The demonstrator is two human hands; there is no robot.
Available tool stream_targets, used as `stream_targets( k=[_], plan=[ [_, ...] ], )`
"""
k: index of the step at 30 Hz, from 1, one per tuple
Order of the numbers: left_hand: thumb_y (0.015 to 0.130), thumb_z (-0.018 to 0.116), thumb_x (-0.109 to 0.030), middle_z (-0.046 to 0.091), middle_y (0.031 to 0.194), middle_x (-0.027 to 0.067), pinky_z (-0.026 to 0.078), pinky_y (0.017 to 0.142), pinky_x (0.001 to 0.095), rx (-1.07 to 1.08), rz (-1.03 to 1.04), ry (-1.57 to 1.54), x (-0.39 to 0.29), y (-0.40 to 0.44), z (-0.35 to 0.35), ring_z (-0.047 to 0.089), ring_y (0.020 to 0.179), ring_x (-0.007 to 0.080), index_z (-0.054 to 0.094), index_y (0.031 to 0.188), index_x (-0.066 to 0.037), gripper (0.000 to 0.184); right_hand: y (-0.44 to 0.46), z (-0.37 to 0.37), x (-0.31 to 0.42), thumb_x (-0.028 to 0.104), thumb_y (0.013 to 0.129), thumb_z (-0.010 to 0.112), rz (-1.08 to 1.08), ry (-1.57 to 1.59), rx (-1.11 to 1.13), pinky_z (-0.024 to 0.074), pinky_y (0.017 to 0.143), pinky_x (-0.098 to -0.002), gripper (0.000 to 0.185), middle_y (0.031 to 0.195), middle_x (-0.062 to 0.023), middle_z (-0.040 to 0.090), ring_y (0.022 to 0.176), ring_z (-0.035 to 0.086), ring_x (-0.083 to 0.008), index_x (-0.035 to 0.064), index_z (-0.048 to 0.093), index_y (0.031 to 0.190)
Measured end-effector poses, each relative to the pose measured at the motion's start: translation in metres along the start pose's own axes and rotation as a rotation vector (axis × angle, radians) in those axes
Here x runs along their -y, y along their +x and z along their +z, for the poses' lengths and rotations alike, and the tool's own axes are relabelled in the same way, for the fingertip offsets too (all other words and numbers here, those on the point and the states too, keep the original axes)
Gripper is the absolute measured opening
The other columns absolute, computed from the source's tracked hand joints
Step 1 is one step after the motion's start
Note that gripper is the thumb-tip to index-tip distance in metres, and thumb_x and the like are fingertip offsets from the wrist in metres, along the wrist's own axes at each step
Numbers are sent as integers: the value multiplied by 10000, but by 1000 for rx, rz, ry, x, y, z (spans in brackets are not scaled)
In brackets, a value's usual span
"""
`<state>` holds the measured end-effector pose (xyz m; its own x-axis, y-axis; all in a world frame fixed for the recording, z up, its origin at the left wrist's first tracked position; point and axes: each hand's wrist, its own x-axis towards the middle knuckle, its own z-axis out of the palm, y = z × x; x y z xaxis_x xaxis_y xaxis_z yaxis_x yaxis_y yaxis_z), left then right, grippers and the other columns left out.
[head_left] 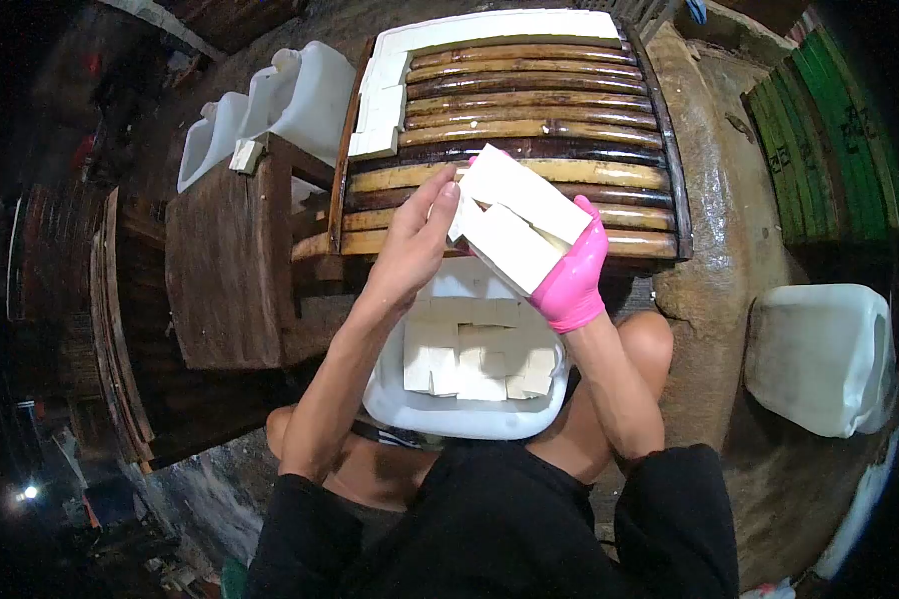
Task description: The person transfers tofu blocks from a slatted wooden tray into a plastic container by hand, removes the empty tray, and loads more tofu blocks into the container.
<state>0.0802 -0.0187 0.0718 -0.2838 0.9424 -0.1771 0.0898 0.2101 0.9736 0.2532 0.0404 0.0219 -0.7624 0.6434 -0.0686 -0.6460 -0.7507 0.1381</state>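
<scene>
White blocks that look like tofu [524,195] rest side by side on my right hand [577,280], which wears a pink glove and grips them from below and along the right side. A narrow gap runs between the blocks. My bare left hand [415,240] pinches a white piece at their left end, its thumb on top and its other fingers partly hidden. Below both hands, a white plastic tub [469,419] between my legs holds several more white blocks [479,349].
A slatted bamboo rack [539,130] stands ahead, with white blocks [499,28] lined along its far and left edges. At left are a wooden stand [225,260] with a small white piece [247,155] on it and white jugs [305,95]. Another jug [819,354] and green boards [829,140] are at right.
</scene>
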Motion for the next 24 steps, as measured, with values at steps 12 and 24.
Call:
stream_targets(
  k=[12, 24],
  plan=[
    [974, 620, -187, 209, 1648, 149, 256, 1198, 359, 428, 278, 30, -19, -22, -37, 314, 1462, 243, 178, 1596, -58, 774, -5, 1, 2, 546, 951, 393, -12, -114, -21, 363, 1139, -554, 769, 1503, -256, 435, 1332, 479, -462, 12, 388, 1504],
    [866, 759, -310, 254, 1608, 229, 247, 1207, 480, 45, 669, 655, -10, -65, -45, 211, 1502, 389, 291, 1571, -114, 868, -21, 43, -16, 576, 891, 342, 196, -237, 118, 251, 1171, -633, 899, 1614, -267, 215, 1427, 299, -532, 26, 187, 1585]
  ],
)
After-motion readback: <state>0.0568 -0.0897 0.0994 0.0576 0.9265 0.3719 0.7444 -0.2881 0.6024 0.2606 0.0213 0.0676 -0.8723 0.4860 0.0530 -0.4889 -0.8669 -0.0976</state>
